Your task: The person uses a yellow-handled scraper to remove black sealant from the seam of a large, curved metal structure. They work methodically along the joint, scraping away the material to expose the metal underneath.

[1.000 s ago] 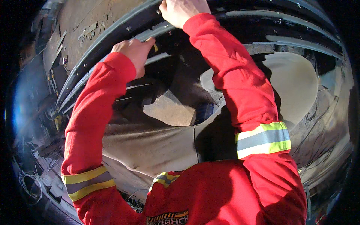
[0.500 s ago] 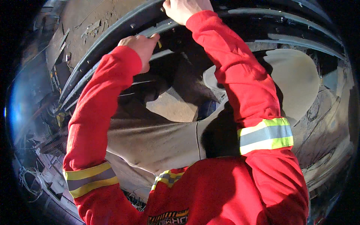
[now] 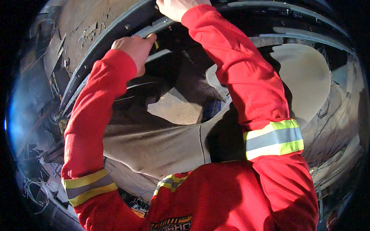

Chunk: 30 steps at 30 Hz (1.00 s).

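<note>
My left hand is closed at the curved dark metal rails, its thumb lying along the top of the grip. A small yellow piece shows beside the thumb; the rest of what the fingers hold is hidden. Further up and to the right, my right hand is at the upper rail and partly cut off by the picture's top edge. Its fingers look curled, but what they grip is out of sight. Close to that hand sits a small bolt, and another bolt stands out from the rail above my left hand.
Beyond the rails lies a brown, flaking metal surface. My legs in grey-tan trousers are bent below my arms, with a rusty plate between them. Coiled pale wire and scrap lie at lower left.
Both hands, with the rails, appear slightly further left and up in the picture. Each hand keeps much the same closed pose.
</note>
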Available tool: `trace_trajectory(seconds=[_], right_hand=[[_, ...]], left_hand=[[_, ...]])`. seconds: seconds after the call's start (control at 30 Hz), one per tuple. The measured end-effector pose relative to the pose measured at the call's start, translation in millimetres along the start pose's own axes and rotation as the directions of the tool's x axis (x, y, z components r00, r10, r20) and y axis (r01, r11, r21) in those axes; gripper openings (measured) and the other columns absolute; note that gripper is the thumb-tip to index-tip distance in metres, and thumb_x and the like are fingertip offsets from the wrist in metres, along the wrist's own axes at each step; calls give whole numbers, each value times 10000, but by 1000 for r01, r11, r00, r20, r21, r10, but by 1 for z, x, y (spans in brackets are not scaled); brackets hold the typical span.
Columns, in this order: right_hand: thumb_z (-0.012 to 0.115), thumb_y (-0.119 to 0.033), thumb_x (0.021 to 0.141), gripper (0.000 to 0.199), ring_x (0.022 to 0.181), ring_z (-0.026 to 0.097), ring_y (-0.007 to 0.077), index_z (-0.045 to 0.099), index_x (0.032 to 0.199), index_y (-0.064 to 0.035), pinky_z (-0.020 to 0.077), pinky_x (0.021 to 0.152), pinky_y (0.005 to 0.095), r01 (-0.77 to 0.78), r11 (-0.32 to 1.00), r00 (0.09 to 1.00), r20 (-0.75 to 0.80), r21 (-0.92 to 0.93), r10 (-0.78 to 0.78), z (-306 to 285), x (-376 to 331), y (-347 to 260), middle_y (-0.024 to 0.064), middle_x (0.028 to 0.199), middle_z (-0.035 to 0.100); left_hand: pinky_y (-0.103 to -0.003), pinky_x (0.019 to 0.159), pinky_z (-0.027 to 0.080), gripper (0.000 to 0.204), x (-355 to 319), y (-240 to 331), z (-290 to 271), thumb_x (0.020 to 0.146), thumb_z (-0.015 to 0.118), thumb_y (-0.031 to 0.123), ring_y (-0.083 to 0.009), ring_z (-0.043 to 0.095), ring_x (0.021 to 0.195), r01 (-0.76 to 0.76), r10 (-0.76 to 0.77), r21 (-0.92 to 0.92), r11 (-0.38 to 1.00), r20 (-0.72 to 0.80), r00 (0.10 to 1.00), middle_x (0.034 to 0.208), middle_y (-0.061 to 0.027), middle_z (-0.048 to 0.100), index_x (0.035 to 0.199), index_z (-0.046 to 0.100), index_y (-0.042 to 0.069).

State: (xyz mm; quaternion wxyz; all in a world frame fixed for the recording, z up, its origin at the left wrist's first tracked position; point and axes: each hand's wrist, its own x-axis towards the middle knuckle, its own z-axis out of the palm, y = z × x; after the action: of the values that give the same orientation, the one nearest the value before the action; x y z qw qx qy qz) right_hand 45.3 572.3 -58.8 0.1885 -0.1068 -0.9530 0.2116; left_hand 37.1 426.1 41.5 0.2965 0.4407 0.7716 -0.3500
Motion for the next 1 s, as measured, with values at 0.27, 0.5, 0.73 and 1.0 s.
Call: trace_trajectory(seconds=[0.27,0.5,0.73,1.0], right_hand=[[543,-298,871,308,1111,551,274,666,990,-42,299,1057,464,-5,1000,999,-44,8,6,5,-2,5,117,1041,656],[552,-304,861,298,1073,565,265,677,952,-49,322,1019,454,19,1000,999,-36,2,-19,-2,0,3,117,1015,661],[545,-297,869,294,1083,562,256,673,963,-50,311,1024,451,10,1000,999,-33,-8,-11,-1,0,5,112,1012,662],[543,-303,871,294,1085,562,253,678,965,-58,324,1005,438,0,1000,1000,-8,10,0,1,-1,8,107,1034,659]], left_hand=[[-502,770,526,726,-1,-7,-1,633,682,40,-439,641,872,-31,33,-55,998,37,999,863,-259,647,1306,412,54],[-495,760,534,736,-5,-9,-5,619,695,34,-419,653,860,-56,57,-35,998,34,998,876,-242,658,1305,429,48],[-497,742,538,735,0,-12,4,626,687,47,-439,648,827,-94,93,-56,994,-12,996,863,-245,658,1310,420,39],[-490,743,538,698,7,-14,-9,624,659,23,-403,666,842,-127,129,-25,992,80,988,876,-245,666,1286,436,20]])
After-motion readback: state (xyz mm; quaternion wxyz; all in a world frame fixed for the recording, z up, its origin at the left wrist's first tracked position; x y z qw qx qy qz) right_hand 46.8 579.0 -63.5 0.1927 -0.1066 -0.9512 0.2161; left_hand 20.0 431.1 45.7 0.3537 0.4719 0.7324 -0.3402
